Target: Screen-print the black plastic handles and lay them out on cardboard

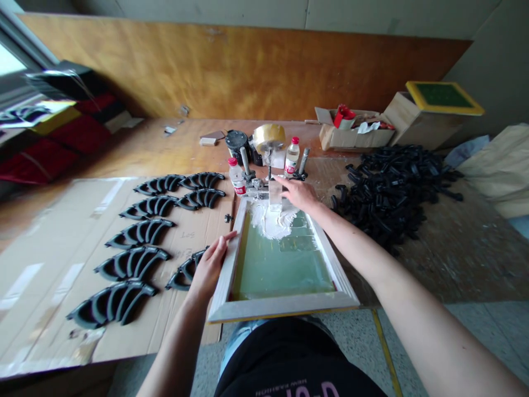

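Note:
A wooden-framed printing screen (281, 304) with green mesh lies in front of me, hinged at its far end. White ink (270, 220) is heaped at the far end of the mesh. My left hand (210, 266) grips the left side of the frame, fingers curled over its edge. My right hand (298, 193) reaches to the far end and holds a squeegee (275, 194) standing in the white ink.
Rows of black curved plastic parts (136, 259) lie on cardboard (49, 264) to the left. A heap of black parts (392, 187) sits at the right. Two small bottles (291, 155), a tape roll (268, 137) and cardboard boxes (351, 132) stand behind the screen.

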Motion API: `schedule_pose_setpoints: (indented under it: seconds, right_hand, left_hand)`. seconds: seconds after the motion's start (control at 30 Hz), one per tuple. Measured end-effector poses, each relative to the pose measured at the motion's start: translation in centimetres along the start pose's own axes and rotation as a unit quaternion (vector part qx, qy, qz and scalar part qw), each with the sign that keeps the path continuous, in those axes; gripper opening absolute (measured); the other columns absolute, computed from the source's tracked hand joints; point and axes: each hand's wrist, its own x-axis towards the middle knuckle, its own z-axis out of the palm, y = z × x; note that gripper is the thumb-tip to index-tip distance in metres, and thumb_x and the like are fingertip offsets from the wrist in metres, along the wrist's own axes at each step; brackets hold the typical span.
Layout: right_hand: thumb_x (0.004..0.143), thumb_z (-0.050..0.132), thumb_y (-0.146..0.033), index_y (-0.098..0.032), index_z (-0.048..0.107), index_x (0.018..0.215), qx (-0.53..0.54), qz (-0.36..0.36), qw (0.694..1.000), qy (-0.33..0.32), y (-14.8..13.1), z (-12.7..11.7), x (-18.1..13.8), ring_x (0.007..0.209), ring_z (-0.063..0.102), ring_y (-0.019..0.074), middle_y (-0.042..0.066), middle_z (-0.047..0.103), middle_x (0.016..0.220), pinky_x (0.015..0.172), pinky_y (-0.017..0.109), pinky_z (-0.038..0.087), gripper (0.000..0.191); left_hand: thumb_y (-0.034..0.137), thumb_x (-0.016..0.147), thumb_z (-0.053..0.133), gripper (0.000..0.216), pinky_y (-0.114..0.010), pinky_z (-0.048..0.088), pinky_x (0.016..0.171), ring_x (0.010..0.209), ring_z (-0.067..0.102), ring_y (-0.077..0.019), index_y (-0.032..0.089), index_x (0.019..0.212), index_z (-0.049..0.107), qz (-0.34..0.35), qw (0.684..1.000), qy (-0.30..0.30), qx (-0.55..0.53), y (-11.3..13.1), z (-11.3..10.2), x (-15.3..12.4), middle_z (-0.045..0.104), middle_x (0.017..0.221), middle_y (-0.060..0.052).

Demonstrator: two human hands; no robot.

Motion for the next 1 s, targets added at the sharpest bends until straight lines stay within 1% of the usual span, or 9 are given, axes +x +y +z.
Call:
schedule_pose_setpoints:
  seconds: [0.13, 0.23, 0.3, 0.4, 0.5, 0.67, 0.73, 0.87, 1.0]
  right_hand:
    - [0.092, 0.055, -0.028, -0.023, 0.062, 0.125, 0.029, 0.146, 0.985, 0.092, 5.2, -1.6, -1.4, 0.079, 0.064, 0.0187, 0.002, 0.072, 0.087, 0.079, 0.031, 0.047, 0.035]
    - [0.091, 0.051, -0.026, -0.016, 0.068, 0.104, 0.06, 0.217, 0.971, 0.076, 6.8, 0.1, -5.0, 0.074, 0.062, 0.0181, 0.003, 0.069, 0.079, 0.076, 0.031, 0.047, 0.023]
    - [0.087, 0.059, -0.026, -0.016, 0.068, 0.099, 0.085, 0.176, 0.98, 0.023, 5.9, 2.4, -7.8, 0.079, 0.062, 0.0182, 0.004, 0.07, 0.084, 0.079, 0.031, 0.047, 0.018]
    - [0.079, 0.073, -0.024, -0.02, 0.068, 0.105, 0.086, 0.029, 0.993, -0.07, 3.4, 5.0, -10.8, 0.097, 0.06, 0.0195, 0.006, 0.069, 0.099, 0.09, 0.034, 0.045, 0.027]
    - [0.082, 0.072, -0.02, -0.022, 0.07, 0.097, 0.047, -0.03, 0.993, -0.104, 0.8, 5.2, -11.6, 0.1, 0.057, 0.0204, 0.005, 0.067, 0.098, 0.092, 0.037, 0.044, 0.015]
    - [0.089, 0.066, -0.023, -0.019, 0.069, 0.092, 0.072, -0.1, 0.991, -0.049, -6.4, 4.5, -11.6, 0.095, 0.055, 0.0224, 0.006, 0.064, 0.091, 0.087, 0.037, 0.046, 0.006]
    - [0.092, 0.061, -0.026, -0.018, 0.07, 0.094, 0.082, -0.171, 0.98, -0.059, -10.4, 5.8, -12.0, 0.094, 0.054, 0.023, 0.008, 0.064, 0.09, 0.087, 0.037, 0.046, 0.011]
    - [0.095, 0.058, -0.033, -0.019, 0.069, 0.107, 0.129, -0.241, 0.952, -0.134, -16.8, 10.9, -11.6, 0.098, 0.056, 0.022, 0.008, 0.066, 0.096, 0.091, 0.035, 0.046, 0.022]
    - [0.096, 0.056, -0.033, -0.023, 0.066, 0.12, 0.117, -0.163, 0.951, -0.236, -19.8, 17.3, -9.1, 0.103, 0.059, 0.0205, 0.008, 0.067, 0.103, 0.093, 0.032, 0.045, 0.028]
  left_hand:
    - [0.072, 0.083, 0.049, 0.067, -0.027, 0.051, 0.062, 0.069, 0.063, -0.0159, 0.016, 0.117, 0.066, 0.075, 0.993, 0.01, -0.089, 3.9, 0.4, 1.1, 0.071, 0.095, -0.006]
    - [0.066, 0.086, 0.049, 0.06, -0.03, 0.054, 0.073, 0.086, 0.066, -0.0188, 0.016, 0.115, 0.064, 0.155, 0.975, 0.025, -0.155, 6.4, 1.4, 2.7, 0.07, 0.102, -0.008]
    - [0.06, 0.086, 0.051, 0.054, -0.029, 0.055, 0.07, 0.086, 0.066, -0.0182, 0.017, 0.118, 0.061, 0.15, 0.973, 0.029, -0.171, 7.5, 2.0, 3.5, 0.07, 0.098, -0.007]
    - [0.057, 0.085, 0.053, 0.051, -0.025, 0.053, 0.063, 0.081, 0.066, -0.0162, 0.02, 0.12, 0.058, 0.138, 0.968, 0.06, -0.199, 7.5, 2.8, 4.0, 0.069, 0.093, -0.005]
    - [0.062, 0.085, 0.054, 0.052, -0.022, 0.051, 0.059, 0.08, 0.066, -0.0151, 0.02, 0.116, 0.059, 0.114, 0.97, 0.074, -0.199, 4.9, 3.7, 2.9, 0.07, 0.095, -0.006]
    - [0.073, 0.078, 0.055, 0.068, -0.026, 0.05, 0.054, 0.077, 0.069, -0.0209, 0.015, 0.113, 0.06, -0.09, 0.983, -0.069, -0.142, -1.3, 5.5, -1.4, 0.072, 0.095, -0.012]
    - [0.075, 0.076, 0.053, 0.065, -0.026, 0.049, 0.052, 0.073, 0.068, -0.0201, 0.016, 0.102, 0.06, -0.109, 0.979, -0.008, -0.169, -3.6, 5.1, -2.6, 0.071, 0.09, -0.011]
    - [0.076, 0.075, 0.051, 0.059, -0.023, 0.043, 0.05, 0.059, 0.06, -0.0148, 0.017, 0.082, 0.056, -0.114, 0.968, 0.166, -0.152, -9.3, -0.2, -3.4, 0.066, 0.07, -0.005]
    - [0.07, 0.084, 0.035, 0.057, -0.026, 0.044, 0.051, 0.056, 0.058, -0.0149, 0.017, 0.082, 0.057, -0.189, 0.949, 0.251, -0.037, -15.9, -7.9, -3.8, 0.068, 0.072, -0.007]
